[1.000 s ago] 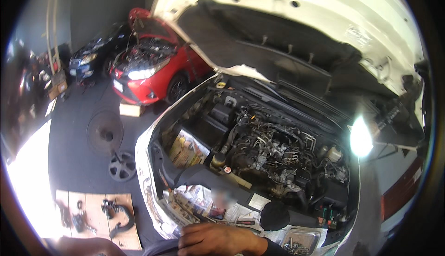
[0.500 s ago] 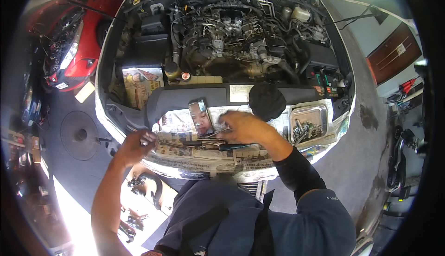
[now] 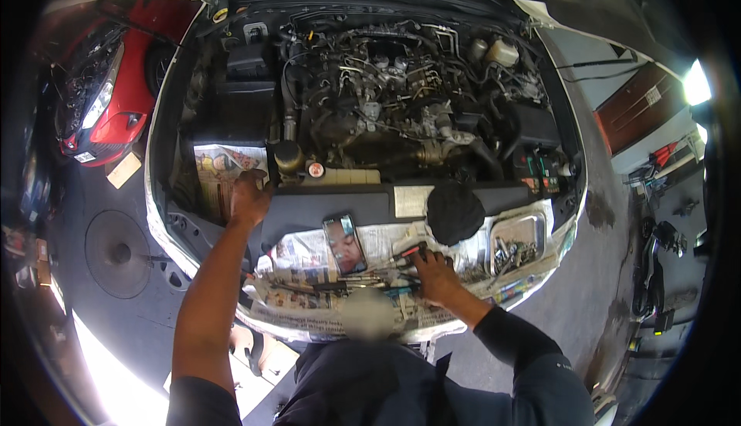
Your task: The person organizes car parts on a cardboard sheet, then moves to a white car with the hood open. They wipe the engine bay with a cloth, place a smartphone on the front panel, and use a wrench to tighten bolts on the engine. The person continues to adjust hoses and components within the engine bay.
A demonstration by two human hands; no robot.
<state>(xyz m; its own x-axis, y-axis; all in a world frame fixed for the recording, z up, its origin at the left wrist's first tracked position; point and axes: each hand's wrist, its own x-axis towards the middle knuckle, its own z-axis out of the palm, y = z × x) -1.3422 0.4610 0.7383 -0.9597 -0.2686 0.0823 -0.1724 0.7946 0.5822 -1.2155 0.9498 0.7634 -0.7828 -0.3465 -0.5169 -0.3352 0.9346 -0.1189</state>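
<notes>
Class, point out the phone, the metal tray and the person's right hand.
Phone [image 3: 343, 245], head view: middle of its screen.
Metal tray [image 3: 525, 228], head view: bare part at its far end.
Right hand [image 3: 437, 277], head view: back of the hand.

1. A lamp [image 3: 698, 83] at the upper right burns out to white, with glare around it.
2. Strong light overexposes a strip of floor [image 3: 116, 383] at the lower left, wiping out detail.
3. The engine bay [image 3: 386, 113] is dim, with deep shadow and small metallic glints.
4. Newspaper [image 3: 301, 250] reads brighter; its fine print is soft.
5. Fisheye distortion bends edges; the corners fall to black.
6. A round patch low centre is heavily blurred.
</notes>
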